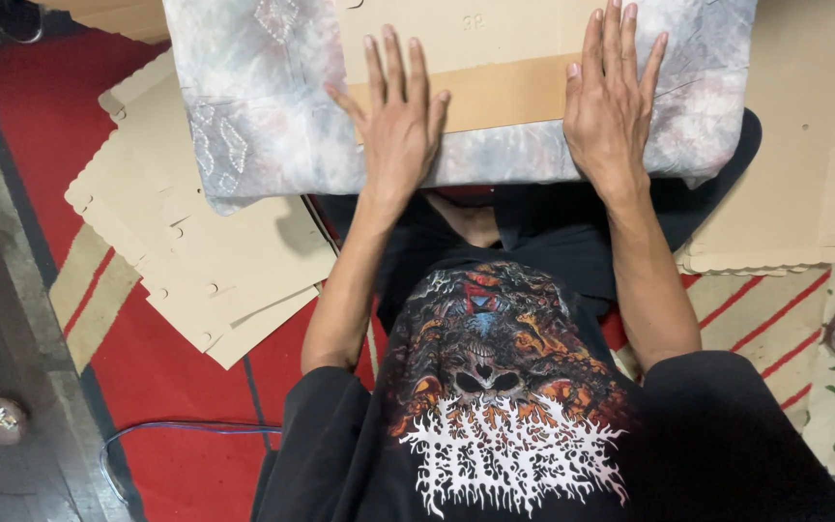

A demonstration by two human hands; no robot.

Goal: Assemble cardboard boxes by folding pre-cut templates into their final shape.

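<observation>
Left hand (pixel 400 126) flat, fingers spread, palm down on near edge of cardboard sheet (pixel 466 58). Right hand (pixel 611 101) flat too, fingers close together, pressing same sheet's right end. Hands well apart, neither gripping anything. Cardboard sheet lies on grey-pink tie-dye fabric (pixel 263 126), fabric folded around it, resting over person's lap. Stack of scalloped cardboard cutouts (pixel 195 251) on red striped mat (pixel 166 387), left of lap. More cutouts (pixel 785 203) at right. Blue cable (pixel 186 427) runs along mat's near-left edge.
</observation>
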